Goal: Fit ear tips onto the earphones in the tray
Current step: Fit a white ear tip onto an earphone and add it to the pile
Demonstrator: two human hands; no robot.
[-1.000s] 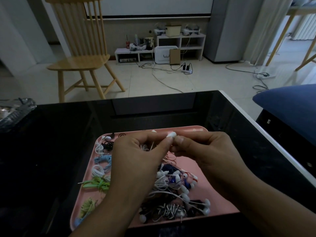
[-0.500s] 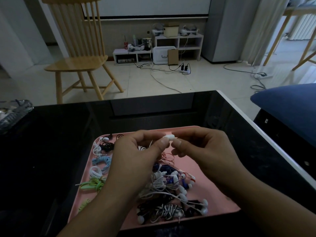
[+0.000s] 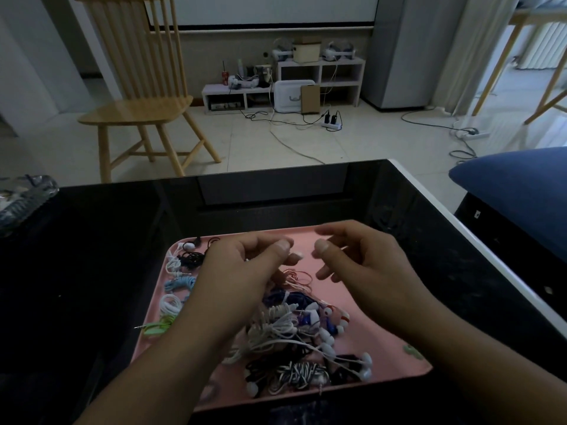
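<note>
a: where does it stand right now?

b: both hands hover over the far half of the pink tray (image 3: 383,326). the left hand (image 3: 242,271) pinches a small white earbud (image 3: 298,256) between thumb and curled fingers; its cord seems to trail down into the pile, though i can't trace it. the right hand (image 3: 365,265) sits just right of the bud, apart from it, thumb and fingers loosely curled with a gap between them. whether a tip lies in that gap is too small and blurred to tell.

a: so how should the fitting go?

b: my judgement: keep the bud's nozzle pointing right, bring the tip on square, and press with a slight twist until it seats all round — a tilted push would likely fold the soft rim. hold the bud by its body, not its cord.

a: and the count?

b: one tray on the black table (image 3: 92,271). along its left edge, coiled sets: black, white, light blue, white, green (image 3: 159,325) — about five. the tangled heap (image 3: 291,332) in the middle and near side can't be counted; several white buds show along its right edge.
</note>
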